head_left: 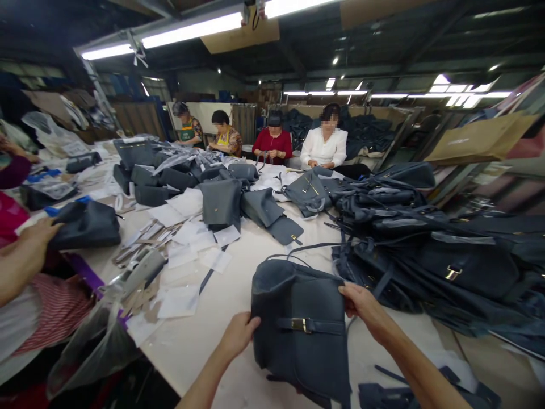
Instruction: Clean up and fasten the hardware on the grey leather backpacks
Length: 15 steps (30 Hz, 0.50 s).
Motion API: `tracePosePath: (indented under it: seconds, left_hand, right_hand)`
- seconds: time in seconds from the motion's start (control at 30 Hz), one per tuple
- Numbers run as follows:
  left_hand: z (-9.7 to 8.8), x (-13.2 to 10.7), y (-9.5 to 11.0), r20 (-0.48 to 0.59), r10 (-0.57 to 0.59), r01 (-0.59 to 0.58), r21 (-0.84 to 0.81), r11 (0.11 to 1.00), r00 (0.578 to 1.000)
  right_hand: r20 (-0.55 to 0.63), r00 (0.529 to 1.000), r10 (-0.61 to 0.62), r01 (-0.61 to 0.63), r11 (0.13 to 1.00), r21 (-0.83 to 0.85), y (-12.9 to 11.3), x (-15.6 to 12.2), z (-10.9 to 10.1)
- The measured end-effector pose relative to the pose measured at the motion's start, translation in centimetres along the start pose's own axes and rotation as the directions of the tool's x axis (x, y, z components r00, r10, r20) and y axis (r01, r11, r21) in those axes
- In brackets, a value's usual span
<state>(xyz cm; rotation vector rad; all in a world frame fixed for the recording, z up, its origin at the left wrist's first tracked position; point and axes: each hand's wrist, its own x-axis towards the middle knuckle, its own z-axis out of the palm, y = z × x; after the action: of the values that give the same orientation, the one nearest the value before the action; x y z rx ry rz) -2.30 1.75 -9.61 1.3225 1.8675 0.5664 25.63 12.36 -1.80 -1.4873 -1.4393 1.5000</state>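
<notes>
A dark grey-blue leather bag point(300, 329) with a gold buckle lies on the cream table point(251, 250) right in front of me. My left hand point(238, 334) grips its left edge, fingers curled round it. My right hand point(361, 304) holds the bag's upper right corner. A thin strap loops up from the top of the bag.
A big heap of the same bags point(430, 244) fills the right side. More bags point(221, 201) and white paper sheets point(187, 238) cover the middle. A neighbour's hand point(36, 233) rests on a bag point(85, 224) at left. Several people sit at the far end.
</notes>
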Motion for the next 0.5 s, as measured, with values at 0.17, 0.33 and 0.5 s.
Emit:
tracePosePath:
  seconds: [0.17, 0.33, 0.5]
  left_hand:
    - [-0.4, -3.7, 3.0, -0.03, 0.224, -0.218, 0.14, 0.966, 0.974]
    - [0.3, -2.8, 5.1, 0.239, 0.21, -0.193, -0.095, 0.977, 0.948]
    - [1.1, -4.1, 5.3, 0.428, 0.227, -0.045, -0.393, 0.918, 0.875]
  right_hand:
    - [0.151, 0.985, -0.079, 0.091, 0.993, -0.072, -1.0, 0.7, 0.3]
    - [0.279, 0.947, -0.159, 0.209, 0.965, -0.161, -1.4, 1.7, 1.4]
    - [0.189, 0.942, -0.277, 0.321, 0.907, -0.271, -4.1, 2.6, 1.8]
